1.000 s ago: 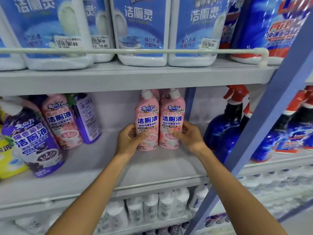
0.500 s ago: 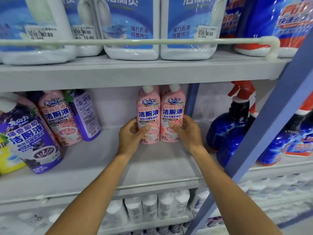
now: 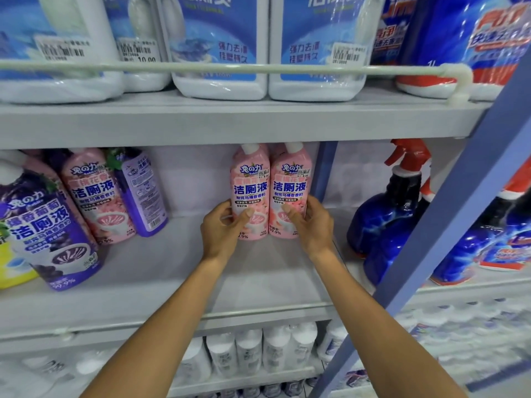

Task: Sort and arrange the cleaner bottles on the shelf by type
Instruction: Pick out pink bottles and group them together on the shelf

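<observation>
The left pink bottle [image 3: 250,191] and right pink bottle [image 3: 290,188] stand upright and touching at the back of the middle shelf [image 3: 172,268]. The left hand [image 3: 219,231] grips the left one low on its side, thumb across the label. The right hand [image 3: 311,225] grips the right one likewise. Further left, a third pink bottle [image 3: 94,196] stands between a small purple bottle [image 3: 143,191] and a big purple bottle [image 3: 43,225], beside a yellow bottle [image 3: 11,265]. To the right are blue spray bottles [image 3: 385,214], partly behind a blue post [image 3: 459,211]. White jugs [image 3: 221,38] line the upper shelf behind a rail [image 3: 258,68].
</observation>
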Demonstrator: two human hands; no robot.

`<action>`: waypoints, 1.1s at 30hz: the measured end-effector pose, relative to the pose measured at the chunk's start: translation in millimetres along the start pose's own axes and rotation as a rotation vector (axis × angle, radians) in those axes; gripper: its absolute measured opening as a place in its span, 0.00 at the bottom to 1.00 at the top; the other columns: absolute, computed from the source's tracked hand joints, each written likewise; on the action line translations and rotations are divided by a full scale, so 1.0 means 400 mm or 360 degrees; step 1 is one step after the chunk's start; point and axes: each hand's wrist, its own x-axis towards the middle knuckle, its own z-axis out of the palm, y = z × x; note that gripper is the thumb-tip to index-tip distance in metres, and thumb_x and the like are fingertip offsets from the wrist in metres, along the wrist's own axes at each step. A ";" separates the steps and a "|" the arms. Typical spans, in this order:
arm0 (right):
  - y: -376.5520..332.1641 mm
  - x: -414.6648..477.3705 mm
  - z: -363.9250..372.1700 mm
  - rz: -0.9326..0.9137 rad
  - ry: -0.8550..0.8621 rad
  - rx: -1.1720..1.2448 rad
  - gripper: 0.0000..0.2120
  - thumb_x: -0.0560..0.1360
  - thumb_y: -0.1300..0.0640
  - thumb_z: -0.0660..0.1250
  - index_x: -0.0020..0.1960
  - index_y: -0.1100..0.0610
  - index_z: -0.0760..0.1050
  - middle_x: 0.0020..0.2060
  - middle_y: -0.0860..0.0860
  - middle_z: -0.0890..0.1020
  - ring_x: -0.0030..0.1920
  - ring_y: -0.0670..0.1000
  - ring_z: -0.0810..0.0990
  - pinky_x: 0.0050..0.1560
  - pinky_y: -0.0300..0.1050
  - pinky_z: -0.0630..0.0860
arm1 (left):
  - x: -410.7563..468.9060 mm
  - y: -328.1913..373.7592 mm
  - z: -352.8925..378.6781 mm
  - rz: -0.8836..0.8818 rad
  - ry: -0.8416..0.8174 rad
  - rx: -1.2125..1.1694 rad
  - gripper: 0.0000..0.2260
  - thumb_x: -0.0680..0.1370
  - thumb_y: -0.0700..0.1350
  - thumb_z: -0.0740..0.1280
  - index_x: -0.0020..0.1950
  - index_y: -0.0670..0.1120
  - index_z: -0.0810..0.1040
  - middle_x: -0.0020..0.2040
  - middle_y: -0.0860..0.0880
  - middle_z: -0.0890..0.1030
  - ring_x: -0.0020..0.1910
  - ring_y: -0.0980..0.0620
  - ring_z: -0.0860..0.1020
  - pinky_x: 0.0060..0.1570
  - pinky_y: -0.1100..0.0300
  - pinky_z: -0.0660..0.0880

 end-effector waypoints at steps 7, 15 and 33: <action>0.001 -0.001 0.002 -0.0009 -0.0022 -0.0035 0.18 0.77 0.55 0.74 0.66 0.56 0.79 0.55 0.45 0.85 0.46 0.31 0.83 0.46 0.28 0.79 | 0.011 0.000 -0.003 0.0004 -0.0082 -0.0060 0.16 0.75 0.46 0.78 0.61 0.45 0.84 0.53 0.49 0.87 0.50 0.54 0.86 0.46 0.61 0.82; -0.004 -0.002 -0.005 -0.0003 -0.0067 -0.0071 0.17 0.78 0.54 0.74 0.65 0.55 0.79 0.53 0.43 0.84 0.45 0.33 0.83 0.46 0.30 0.80 | 0.015 -0.003 0.001 -0.0026 -0.0107 -0.0055 0.14 0.76 0.46 0.77 0.59 0.45 0.83 0.52 0.49 0.88 0.50 0.52 0.87 0.49 0.55 0.83; -0.039 -0.129 -0.053 0.0495 0.0000 0.0061 0.34 0.70 0.19 0.50 0.59 0.40 0.77 0.66 0.50 0.81 0.68 0.56 0.78 0.73 0.62 0.71 | -0.067 0.045 -0.183 -0.0467 -0.0080 0.0028 0.17 0.83 0.64 0.57 0.59 0.55 0.78 0.62 0.50 0.81 0.64 0.48 0.79 0.71 0.45 0.71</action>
